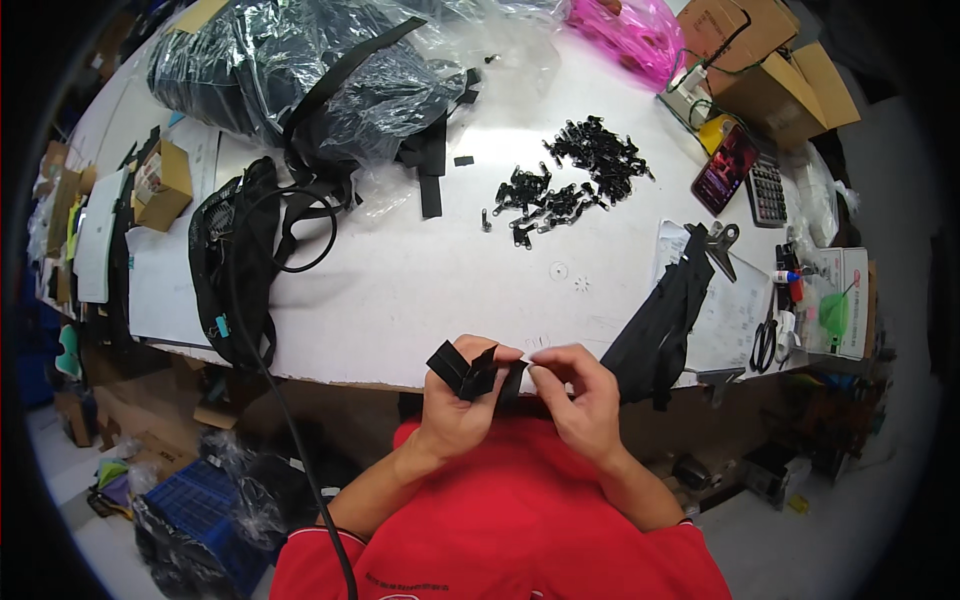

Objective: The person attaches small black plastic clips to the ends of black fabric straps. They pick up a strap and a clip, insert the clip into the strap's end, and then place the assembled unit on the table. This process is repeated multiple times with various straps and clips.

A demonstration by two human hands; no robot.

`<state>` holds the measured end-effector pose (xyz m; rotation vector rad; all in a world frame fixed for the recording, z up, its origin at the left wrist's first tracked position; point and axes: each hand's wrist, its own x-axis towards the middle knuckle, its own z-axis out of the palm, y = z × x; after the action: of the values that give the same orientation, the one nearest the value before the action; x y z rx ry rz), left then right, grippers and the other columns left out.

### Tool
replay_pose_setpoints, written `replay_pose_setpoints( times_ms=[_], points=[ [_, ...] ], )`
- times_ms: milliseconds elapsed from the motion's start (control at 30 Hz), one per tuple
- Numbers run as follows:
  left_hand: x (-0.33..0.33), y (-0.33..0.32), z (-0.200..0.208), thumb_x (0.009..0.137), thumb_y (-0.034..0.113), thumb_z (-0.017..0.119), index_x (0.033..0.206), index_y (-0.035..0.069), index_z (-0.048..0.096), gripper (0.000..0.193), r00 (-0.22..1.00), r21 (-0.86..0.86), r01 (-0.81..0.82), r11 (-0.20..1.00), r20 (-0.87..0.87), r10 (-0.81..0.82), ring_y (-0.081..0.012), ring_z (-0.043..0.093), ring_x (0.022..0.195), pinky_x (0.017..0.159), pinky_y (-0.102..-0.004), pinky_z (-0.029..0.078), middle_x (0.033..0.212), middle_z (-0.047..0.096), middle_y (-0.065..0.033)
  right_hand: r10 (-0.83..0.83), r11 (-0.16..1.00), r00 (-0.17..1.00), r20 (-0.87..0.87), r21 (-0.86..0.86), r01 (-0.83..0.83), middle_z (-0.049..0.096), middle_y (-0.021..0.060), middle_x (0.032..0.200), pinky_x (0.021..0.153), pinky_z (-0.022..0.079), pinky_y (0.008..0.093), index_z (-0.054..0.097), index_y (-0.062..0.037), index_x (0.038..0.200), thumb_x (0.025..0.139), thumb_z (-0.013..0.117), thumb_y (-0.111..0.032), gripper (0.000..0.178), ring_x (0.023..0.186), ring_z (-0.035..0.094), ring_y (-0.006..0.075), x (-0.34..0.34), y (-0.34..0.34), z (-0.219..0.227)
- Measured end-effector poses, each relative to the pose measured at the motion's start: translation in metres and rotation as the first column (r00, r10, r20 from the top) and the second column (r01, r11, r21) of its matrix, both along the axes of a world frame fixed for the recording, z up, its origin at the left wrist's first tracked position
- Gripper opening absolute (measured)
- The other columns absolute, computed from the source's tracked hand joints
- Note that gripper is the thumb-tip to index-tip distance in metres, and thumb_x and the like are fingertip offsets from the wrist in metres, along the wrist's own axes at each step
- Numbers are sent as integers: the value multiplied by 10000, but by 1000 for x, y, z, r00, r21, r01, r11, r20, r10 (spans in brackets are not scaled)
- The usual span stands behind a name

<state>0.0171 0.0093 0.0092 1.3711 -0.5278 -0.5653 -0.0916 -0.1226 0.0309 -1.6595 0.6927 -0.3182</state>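
Note:
At the near edge of the table, my left hand (pixel 452 415) is closed round several short black fabric strips (pixel 464 374), which stick out above the thumb. Another black strip (pixel 513 378) runs between my two hands. My right hand (pixel 582 402) pinches its upper end between thumb and forefinger. To the right of that hand, long black strips (pixel 660 318) lie over the table edge beside a metal bulldog clip (pixel 720 246). Farther back, small black zipper pulls (pixel 605 160) are heaped on the white tabletop (pixel 400 300).
A plastic-wrapped dark bundle (pixel 290 75) fills the back left, with a black bag (pixel 232 260) before it. A black cable (pixel 262 365) crosses the left side. Phone (pixel 724 170), calculator (pixel 766 192), scissors (pixel 765 340) and cardboard box (pixel 790 95) stand or lie at right.

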Motion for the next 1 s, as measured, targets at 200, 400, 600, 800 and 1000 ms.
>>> replay_pose_setpoints(
  times_ms=[200,400,600,800,1000],
  points=[
    [-3,0,-2,936,-66,588,1083,-6,647,169,989,-35,43,998,-142,-48,-145,637,932,840,-286,520,1009,648,-79,16,868,998,68,494,-47,651,0,905,713,480,210,669,-1,1006,945,677,-45,76,792,586,50,-1,2,-8],
    [-1,3,1,985,-13,562,1125,-16,615,149,939,-48,151,987,-305,-159,-123,630,976,880,-279,514,1055,664,-73,67,855,988,142,501,-130,596,-32,902,720,424,192,648,-5,989,953,643,-35,47,802,513,26,-3,-2,-11],
    [-2,-1,7,995,28,563,1111,25,656,149,928,-93,115,989,-345,-140,0,430,578,508,-184,335,759,574,42,75,805,989,129,577,-137,590,-38,904,716,418,187,646,-9,986,947,647,-41,50,801,505,19,-3,-4,-12],
    [-4,0,-4,1005,45,560,1130,27,650,155,964,-56,128,990,-229,-137,-1,437,589,518,-183,346,773,572,40,94,801,991,92,584,-130,601,-37,924,724,428,191,647,-8,996,946,651,-40,59,817,525,19,-6,-7,-16],
    [-3,3,0,972,-6,577,1120,2,652,166,931,4,107,994,-352,-99,-75,581,825,740,-249,481,977,638,-40,78,937,996,39,339,-87,623,-2,898,660,443,200,668,2,953,920,685,-37,54,772,549,36,-1,2,-10]
  ],
)
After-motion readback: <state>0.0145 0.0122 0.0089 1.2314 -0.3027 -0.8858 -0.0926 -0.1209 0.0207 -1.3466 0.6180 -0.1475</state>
